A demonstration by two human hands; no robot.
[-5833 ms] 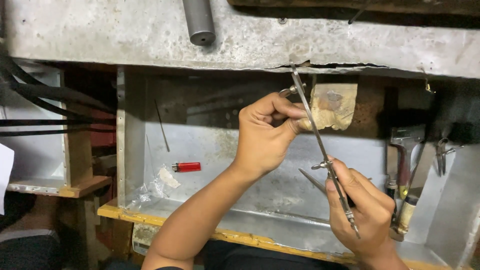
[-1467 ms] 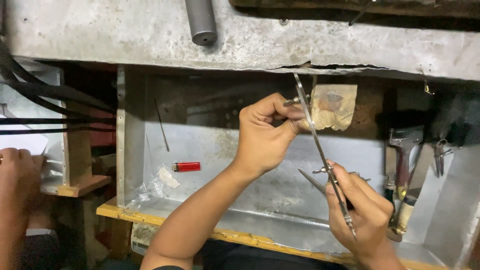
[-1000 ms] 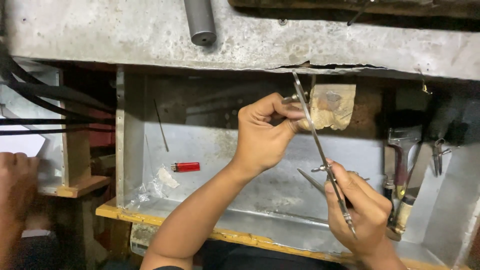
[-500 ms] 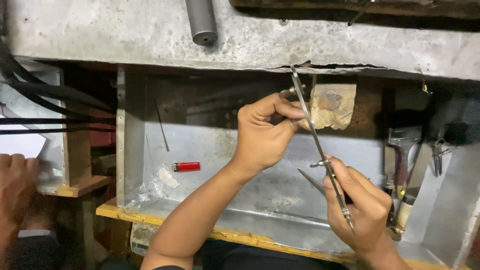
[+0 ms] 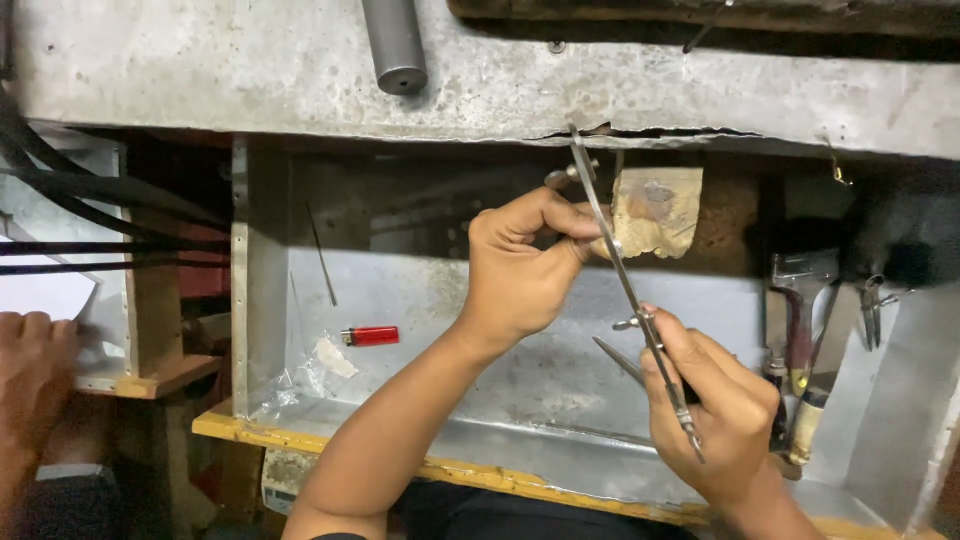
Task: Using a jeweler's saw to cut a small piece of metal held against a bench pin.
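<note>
A slim metal divider-like tool is being held up slantwise in front of a metal-lined recess of the bench, its upper end near the cracked concrete ledge and its pointed lower end below the right hand. The upper part is being pinched by the left hand, whose grip is being kept closed on the tool between thumb and fingertips. The lower part is being clasped by the right hand, whose grip is likewise closed around the tool, with a second thin leg showing just left of it. A red lighter is lying on the recess floor beside crumpled clear plastic, well apart from both hands. Pliers and other tools are hanging at the right. Another person's hand is resting at the far left edge.
</note>
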